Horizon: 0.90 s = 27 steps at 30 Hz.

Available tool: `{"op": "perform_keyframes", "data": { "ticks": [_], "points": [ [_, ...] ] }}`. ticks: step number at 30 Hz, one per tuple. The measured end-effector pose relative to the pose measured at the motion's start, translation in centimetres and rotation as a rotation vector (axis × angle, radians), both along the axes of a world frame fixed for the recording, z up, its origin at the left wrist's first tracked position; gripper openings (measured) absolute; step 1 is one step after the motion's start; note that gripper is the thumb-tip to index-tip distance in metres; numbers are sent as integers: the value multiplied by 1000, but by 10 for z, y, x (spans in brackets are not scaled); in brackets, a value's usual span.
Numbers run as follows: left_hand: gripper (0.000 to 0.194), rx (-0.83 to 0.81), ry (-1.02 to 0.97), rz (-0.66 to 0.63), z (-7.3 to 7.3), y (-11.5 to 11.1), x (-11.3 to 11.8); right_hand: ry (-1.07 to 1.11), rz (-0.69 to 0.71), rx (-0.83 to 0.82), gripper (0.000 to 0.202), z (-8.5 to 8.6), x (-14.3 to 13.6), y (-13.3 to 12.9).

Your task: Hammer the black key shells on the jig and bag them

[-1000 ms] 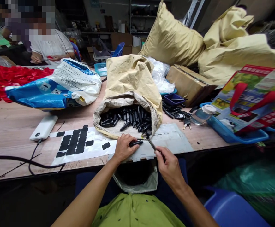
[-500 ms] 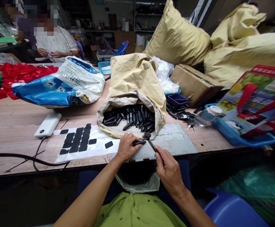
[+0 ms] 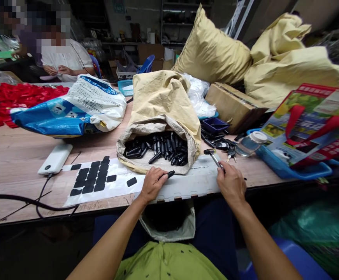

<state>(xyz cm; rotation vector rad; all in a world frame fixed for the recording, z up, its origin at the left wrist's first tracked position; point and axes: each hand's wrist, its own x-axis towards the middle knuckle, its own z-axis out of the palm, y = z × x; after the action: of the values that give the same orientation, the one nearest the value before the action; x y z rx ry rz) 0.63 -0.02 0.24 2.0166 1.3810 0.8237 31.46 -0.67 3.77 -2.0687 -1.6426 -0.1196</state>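
My left hand is closed around a small black pen-like piece, its end sticking out to the right over a grey-white board. In my right hand is a small hammer with a dark head and metal handle, held off to the right, apart from the black piece. Behind my hands lies an open beige sack, its mouth facing me. Inside the mouth are several similar black pieces. Below the table edge, between my legs, an open bag shows a dark inside.
A sheet of black stickers and a white power bank with a cable lie left. A blue-white bag stands behind. Keys, a jar and a blue basket are right. Another person sits at far left.
My right hand has swung the hammer away to the right, off the black piece. My left hand still holds the piece, now tilted slightly upward. The whole view has shifted a little.
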Motion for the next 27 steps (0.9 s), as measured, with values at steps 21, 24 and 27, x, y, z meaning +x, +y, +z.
{"op": "perform_keyframes", "data": {
  "ticks": [21,24,27],
  "points": [
    [41,-29,-100,-5,6,-1,-3,-179,-36,87,39,-40,-23,49],
    [40,-9,-87,-7,5,-1,-3,-156,-37,64,39,-38,-23,49],
    [37,17,-44,-11,3,-2,-2,-90,-39,117,35,-35,-22,48]
  ]
}}
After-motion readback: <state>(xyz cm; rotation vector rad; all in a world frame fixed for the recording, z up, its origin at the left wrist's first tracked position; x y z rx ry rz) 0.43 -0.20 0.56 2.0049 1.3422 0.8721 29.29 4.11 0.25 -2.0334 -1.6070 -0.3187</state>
